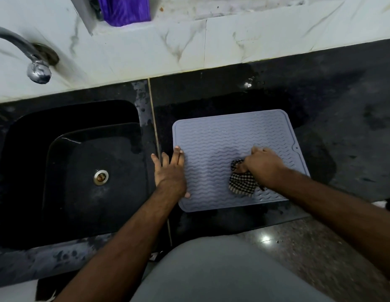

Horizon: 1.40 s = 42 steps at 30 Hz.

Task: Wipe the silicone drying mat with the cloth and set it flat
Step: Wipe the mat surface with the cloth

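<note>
A grey silicone drying mat (pixel 222 138) with wavy ridges lies flat on the black counter, to the right of the sink. My left hand (pixel 170 171) rests with straight fingers on the mat's left edge, partly on the counter. My right hand (pixel 262 163) grips a bunched black-and-white checked cloth (pixel 242 185) and presses it on the mat's lower right area. Part of the cloth is hidden under my right hand.
A black sink (pixel 65 166) with a metal drain (pixel 101 177) sits left of the mat. A chrome tap (pixel 35 66) juts from the marble wall at the upper left. A purple object (pixel 124 9) stands on the ledge above. The wet black counter (pixel 342 118) extends right.
</note>
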Tool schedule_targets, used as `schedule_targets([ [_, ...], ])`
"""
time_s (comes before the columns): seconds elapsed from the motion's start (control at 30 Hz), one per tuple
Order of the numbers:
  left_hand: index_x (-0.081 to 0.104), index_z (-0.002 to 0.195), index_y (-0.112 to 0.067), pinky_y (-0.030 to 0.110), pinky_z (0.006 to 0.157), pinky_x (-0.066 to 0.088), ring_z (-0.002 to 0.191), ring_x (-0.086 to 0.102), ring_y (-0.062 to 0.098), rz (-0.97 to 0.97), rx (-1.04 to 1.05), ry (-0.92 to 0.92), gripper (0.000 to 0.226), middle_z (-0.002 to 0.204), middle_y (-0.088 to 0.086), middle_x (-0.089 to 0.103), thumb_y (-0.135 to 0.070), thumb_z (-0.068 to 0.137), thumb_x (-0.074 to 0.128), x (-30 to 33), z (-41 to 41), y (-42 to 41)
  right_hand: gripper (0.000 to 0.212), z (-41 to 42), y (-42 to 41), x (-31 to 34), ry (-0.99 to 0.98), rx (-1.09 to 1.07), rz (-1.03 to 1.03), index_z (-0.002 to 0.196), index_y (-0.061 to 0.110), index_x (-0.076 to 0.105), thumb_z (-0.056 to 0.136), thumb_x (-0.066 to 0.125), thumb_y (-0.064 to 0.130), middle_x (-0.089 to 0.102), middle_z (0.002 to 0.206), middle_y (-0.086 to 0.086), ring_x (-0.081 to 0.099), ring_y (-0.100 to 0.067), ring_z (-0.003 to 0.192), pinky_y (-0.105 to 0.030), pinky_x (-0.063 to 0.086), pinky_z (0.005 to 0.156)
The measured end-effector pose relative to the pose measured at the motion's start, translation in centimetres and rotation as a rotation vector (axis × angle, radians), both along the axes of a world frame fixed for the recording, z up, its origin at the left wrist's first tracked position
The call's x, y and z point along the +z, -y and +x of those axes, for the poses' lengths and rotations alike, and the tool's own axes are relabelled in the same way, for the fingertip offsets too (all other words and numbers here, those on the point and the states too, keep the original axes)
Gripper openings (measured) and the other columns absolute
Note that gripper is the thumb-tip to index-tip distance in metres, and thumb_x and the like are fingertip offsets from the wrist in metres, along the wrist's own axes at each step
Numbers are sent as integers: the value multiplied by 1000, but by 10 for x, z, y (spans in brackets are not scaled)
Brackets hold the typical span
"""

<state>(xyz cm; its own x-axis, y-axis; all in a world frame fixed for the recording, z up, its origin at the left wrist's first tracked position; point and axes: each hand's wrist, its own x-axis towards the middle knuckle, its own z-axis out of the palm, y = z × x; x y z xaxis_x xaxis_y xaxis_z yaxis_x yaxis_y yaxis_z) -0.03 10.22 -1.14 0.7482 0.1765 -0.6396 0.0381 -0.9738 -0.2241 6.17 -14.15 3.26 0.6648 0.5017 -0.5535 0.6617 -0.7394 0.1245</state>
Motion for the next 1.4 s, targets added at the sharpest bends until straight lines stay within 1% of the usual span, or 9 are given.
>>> schedule_targets([
  [0.13,-25,155,-12,66,118,2,150,9,36,-50,-17,34,148,165,1,-24,-74,66,75,-1,-5,-7,51,-17,15,10,-24,-41,19,139,43,47,95,54,18,59,127,1,45,-23,119,-36,36,97],
  [0.3,-16,158,-14,63,119,5,150,9,34,-153,-17,104,144,168,-1,-15,-72,65,77,-2,-19,-18,62,-42,24,-7,-193,-504,775,126,34,62,80,59,-7,69,119,4,61,-21,109,-42,48,100],
  [0.4,-1,161,-20,57,120,10,152,9,28,-303,-4,219,123,169,-5,-1,-70,74,70,-2,-23,-31,47,-56,16,-20,-194,-773,1050,123,28,62,83,69,2,71,112,6,65,-12,104,-40,52,97],
  [0.53,40,151,-20,51,106,43,136,44,26,-645,193,471,66,155,0,43,-58,97,49,5,-24,-29,19,-57,3,-30,-221,-1163,1228,110,27,65,90,66,25,71,106,6,67,-15,101,-46,53,95],
  [0.73,66,127,-14,39,96,54,112,64,14,-974,345,542,42,124,0,69,-44,100,57,1,-22,-7,23,-36,14,-27,-208,-1476,1455,115,20,66,93,61,22,72,109,-1,69,-21,102,-42,57,87],
  [0.93,74,109,-20,8,78,47,87,65,-10,-1201,503,543,20,99,-15,73,-33,96,66,-3,-25,7,17,-49,29,-27,-203,-1460,1389,107,28,66,91,63,23,73,107,-1,69,-24,101,-55,55,90],
  [1.2,68,104,-28,30,79,55,92,69,4,-1388,525,284,39,95,-8,74,-62,86,62,-8,-45,40,47,-106,-22,-24,-467,-1163,1415,140,25,52,94,59,19,61,134,7,55,-11,126,-47,41,110],
  [1.3,67,106,-22,40,86,57,95,70,13,-1378,598,384,53,100,-3,73,-67,79,68,-13,-50,45,48,-108,-30,-23,-441,-995,1336,141,23,49,95,60,25,59,136,9,52,-8,128,-47,39,112],
  [1.4,67,100,-18,39,82,54,89,66,14,-1329,553,580,40,94,-1,69,-54,84,67,-17,-45,35,60,-106,-25,-20,-456,-843,1230,146,24,42,92,66,26,52,143,12,47,-7,132,-40,38,113],
])
